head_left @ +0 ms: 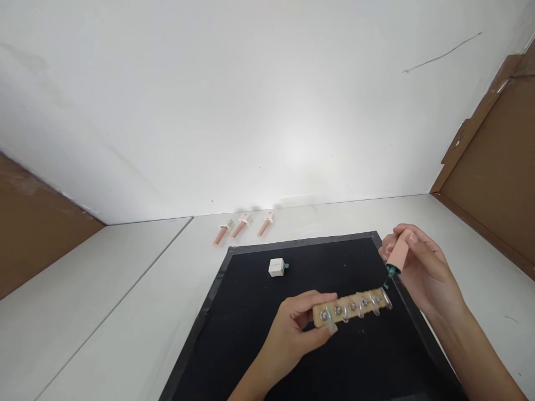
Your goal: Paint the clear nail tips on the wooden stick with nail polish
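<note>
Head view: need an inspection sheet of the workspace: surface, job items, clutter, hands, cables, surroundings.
Surface: black mat with a dark grey border, on a white table.
Job items: wooden strip carrying clear nail-shaped tips, the one at its left end tinted green; pink-handled brush, green at the bristle end; white bottle on the mat, uncapped, green at its neck.
Clutter: three pink-capped bottles behind the mat.
Hands: left hand grips the strip's left end; right hand holds the brush by its handle, fingers closed.
Cables: nothing seen.
Surroundings: white wall with a dark line; brown cardboard panels either side.
</note>
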### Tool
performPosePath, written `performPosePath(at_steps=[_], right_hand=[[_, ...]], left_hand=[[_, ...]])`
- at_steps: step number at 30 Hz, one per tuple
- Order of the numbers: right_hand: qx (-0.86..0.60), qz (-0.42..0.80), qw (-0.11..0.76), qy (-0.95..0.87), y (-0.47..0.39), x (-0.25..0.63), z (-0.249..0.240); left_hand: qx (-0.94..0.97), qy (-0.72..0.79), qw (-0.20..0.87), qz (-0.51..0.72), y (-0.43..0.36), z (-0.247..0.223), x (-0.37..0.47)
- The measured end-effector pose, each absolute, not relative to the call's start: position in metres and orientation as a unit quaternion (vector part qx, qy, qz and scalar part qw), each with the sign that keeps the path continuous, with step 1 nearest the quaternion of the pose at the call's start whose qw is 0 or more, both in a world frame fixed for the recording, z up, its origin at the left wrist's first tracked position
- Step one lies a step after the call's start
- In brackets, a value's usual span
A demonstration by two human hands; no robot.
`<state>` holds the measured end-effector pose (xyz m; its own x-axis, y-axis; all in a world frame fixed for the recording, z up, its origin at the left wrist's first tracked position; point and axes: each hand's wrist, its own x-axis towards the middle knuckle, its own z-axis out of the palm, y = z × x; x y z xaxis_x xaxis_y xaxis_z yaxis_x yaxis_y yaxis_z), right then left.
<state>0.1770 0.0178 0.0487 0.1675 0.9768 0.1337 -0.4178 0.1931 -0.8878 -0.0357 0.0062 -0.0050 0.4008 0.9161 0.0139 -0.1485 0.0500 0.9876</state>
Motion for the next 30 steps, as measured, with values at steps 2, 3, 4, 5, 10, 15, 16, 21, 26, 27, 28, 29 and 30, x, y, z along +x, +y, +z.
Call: performPosePath(at_steps=[2, 3, 4, 5, 10, 15, 16, 21, 26, 27, 28, 29, 30], right_hand=[[-0.366, 0.523, 0.676, -0.369, 0.018, 0.178, 0.050], [-0.367, 0.521, 0.676, -0.369, 0.018, 0.179, 0.050], [-0.368, 0.518, 0.676, -0.373, 0.018, 0.180, 0.049], [-0.367, 0.516, 0.675, -0.379, 0.018, 0.182, 0.049], [-0.369, 0.514, 0.656, -0.412, 0.020, 0.190, 0.046], [-0.368, 0.521, 0.656, -0.405, 0.018, 0.188, 0.051], [-0.363, 0.525, 0.654, -0.406, 0.017, 0.187, 0.053], [-0.366, 0.524, 0.632, -0.439, 0.007, 0.178, 0.062], [-0.365, 0.530, 0.591, -0.486, 0.001, 0.166, 0.071], [-0.362, 0.532, 0.587, -0.492, 0.001, 0.163, 0.072], [-0.358, 0.535, 0.583, -0.496, 0.002, 0.161, 0.072], [-0.353, 0.540, 0.578, -0.500, 0.003, 0.159, 0.071], [-0.348, 0.547, 0.573, -0.502, 0.004, 0.158, 0.070]], left_hand=[[0.528, 0.381, 0.617, 0.442, 0.007, -0.006, -0.038], [0.521, 0.396, 0.611, 0.446, 0.007, -0.006, -0.040], [0.517, 0.408, 0.605, 0.447, 0.007, -0.007, -0.041], [0.514, 0.418, 0.603, 0.444, 0.007, -0.007, -0.042], [0.495, 0.408, 0.635, 0.432, 0.008, -0.005, -0.042], [0.470, 0.376, 0.688, 0.406, 0.008, 0.003, -0.039], [0.464, 0.369, 0.699, 0.399, 0.007, 0.004, -0.039], [0.439, 0.335, 0.748, 0.368, 0.006, 0.010, -0.041], [0.434, 0.302, 0.770, 0.356, 0.006, 0.014, -0.040], [0.436, 0.296, 0.775, 0.350, 0.007, 0.014, -0.041], [0.438, 0.290, 0.778, 0.345, 0.007, 0.014, -0.041], [0.439, 0.286, 0.780, 0.342, 0.007, 0.013, -0.042], [0.441, 0.282, 0.781, 0.340, 0.007, 0.013, -0.042]])
